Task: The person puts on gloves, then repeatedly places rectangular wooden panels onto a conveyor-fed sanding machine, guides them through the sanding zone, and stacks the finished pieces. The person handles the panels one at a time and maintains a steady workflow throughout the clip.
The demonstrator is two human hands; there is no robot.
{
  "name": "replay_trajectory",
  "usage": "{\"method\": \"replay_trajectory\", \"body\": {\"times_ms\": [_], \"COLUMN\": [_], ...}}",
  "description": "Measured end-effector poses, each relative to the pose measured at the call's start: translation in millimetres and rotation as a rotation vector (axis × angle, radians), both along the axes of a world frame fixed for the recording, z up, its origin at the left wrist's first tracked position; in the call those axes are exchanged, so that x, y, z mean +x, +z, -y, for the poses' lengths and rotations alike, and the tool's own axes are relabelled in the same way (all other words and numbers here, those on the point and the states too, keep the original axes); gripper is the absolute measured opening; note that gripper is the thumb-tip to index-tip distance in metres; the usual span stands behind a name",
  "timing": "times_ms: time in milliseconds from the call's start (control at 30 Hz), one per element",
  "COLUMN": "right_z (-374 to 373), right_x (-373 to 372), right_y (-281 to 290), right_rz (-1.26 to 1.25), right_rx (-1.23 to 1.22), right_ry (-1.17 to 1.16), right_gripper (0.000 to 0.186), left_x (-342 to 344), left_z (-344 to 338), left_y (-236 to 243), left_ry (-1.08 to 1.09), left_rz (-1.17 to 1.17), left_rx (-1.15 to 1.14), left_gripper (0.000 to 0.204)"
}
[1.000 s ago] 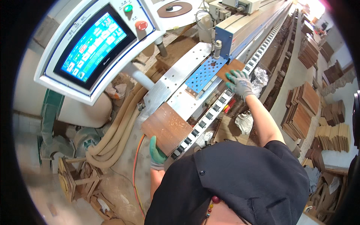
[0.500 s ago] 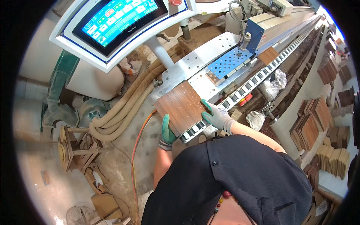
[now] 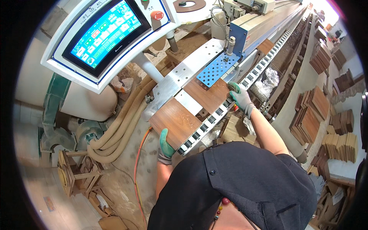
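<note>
Two brown wood-grain panels lie on the edge banding machine's feed side. The near panel (image 3: pixel 175 122) rests across the metal bed and chain track, with pale dust on top. At its near-left edge is my left hand (image 3: pixel 166 148), in a grey-green glove, closed on the edge; the thumb shows, the other fingers are hidden. Further along, the far panel (image 3: pixel 209 96) lies partly beneath a blue perforated plate (image 3: pixel 218 71). My right hand (image 3: pixel 240 96), gloved alike, is closed on its right corner, fingers on top. A gap separates the panels.
A chain track (image 3: pixel 253 78) runs to the far right, carrying another panel (image 3: pixel 265 46). A touchscreen console (image 3: pixel 105 36) with a red button (image 3: pixel 157 15) overhangs at left. Stacked panels (image 3: pixel 306 122) stand at right. Hoses (image 3: pixel 119 122) and an orange cable (image 3: pixel 137 176) lie at left.
My right hand has moved forward and right with one panel, which now reaches under the blue plate. Another panel shows behind it by my left hand. The view has shifted slightly.
</note>
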State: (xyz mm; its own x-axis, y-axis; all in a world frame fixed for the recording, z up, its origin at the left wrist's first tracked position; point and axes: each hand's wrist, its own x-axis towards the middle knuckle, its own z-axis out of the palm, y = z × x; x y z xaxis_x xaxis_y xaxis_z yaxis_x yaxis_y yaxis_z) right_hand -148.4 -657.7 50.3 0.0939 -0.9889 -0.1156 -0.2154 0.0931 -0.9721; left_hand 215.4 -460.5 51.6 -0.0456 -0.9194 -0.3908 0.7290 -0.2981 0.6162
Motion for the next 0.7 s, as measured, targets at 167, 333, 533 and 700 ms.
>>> {"method": "replay_trajectory", "body": {"times_ms": [167,333,533,700], "right_z": [-49.9,-76.1,-73.4,-75.6], "right_x": [18.9,62.5,61.9,62.5], "right_y": [26.8,26.5,12.0,9.8], "right_rz": [-0.648,-1.081,-0.969,-0.932], "right_rx": [-0.465,-0.526,-0.664,-0.722], "right_ry": [0.137,0.448,0.393,0.341], "right_gripper": [0.049,0.063,0.054,0.050], "left_x": [-2.1,-0.2,-7.2,-8.9], "left_z": [-2.6,0.3,8.8,4.4], "left_y": [7.8,8.6,4.5,6.0], "left_ry": [0.035,0.001,-0.048,-0.048], "left_rz": [-0.034,0.078,0.053,0.064], "left_rx": [0.033,0.050,0.107,0.071], "left_gripper": [0.065,0.066,0.066,0.070]}}
